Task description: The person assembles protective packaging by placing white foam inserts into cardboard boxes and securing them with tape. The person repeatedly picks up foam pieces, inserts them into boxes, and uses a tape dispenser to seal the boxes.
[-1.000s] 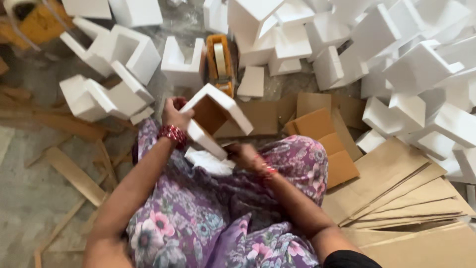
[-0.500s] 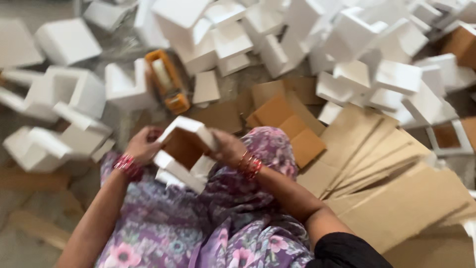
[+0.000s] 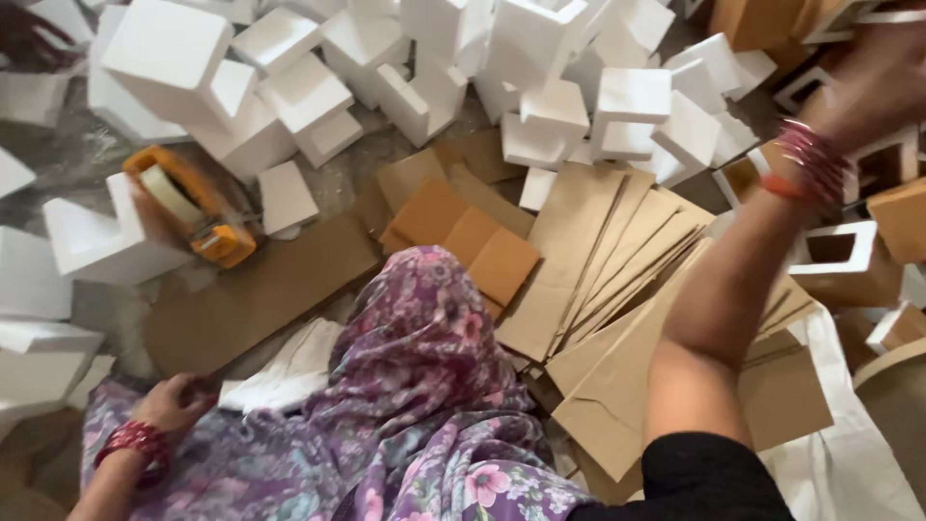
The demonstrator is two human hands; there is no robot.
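The right hand (image 3: 873,92) was stretched far out to the upper right, blurred by motion, over a cluster of open-sided white-and-brown cardboard box frames (image 3: 849,256). Whether its grip was open or closed on anything could not be told; the fingers were smeared and partly cut by the frame edge. The nearest box frame lay just below and slightly inward of that hand, beside the red bangles on the wrist, its open face turned upward.

The left hand (image 3: 174,400) rested low at the lower left, on the purple floral cloth over the lap (image 3: 424,386), fingers curled loosely, touching the edge of a flat stack of folded white card sheets (image 3: 285,371). It did not appear to clamp anything.

Between the two hands a fan of flat brown cardboard sheets (image 3: 617,280) lay on the floor, long edges running diagonally from lower left toward upper right. An orange tape dispenser (image 3: 193,207) sat well apart to the upper left, among a heap of closed white boxes (image 3: 289,87). The right hand was by far the nearer to the box frames.
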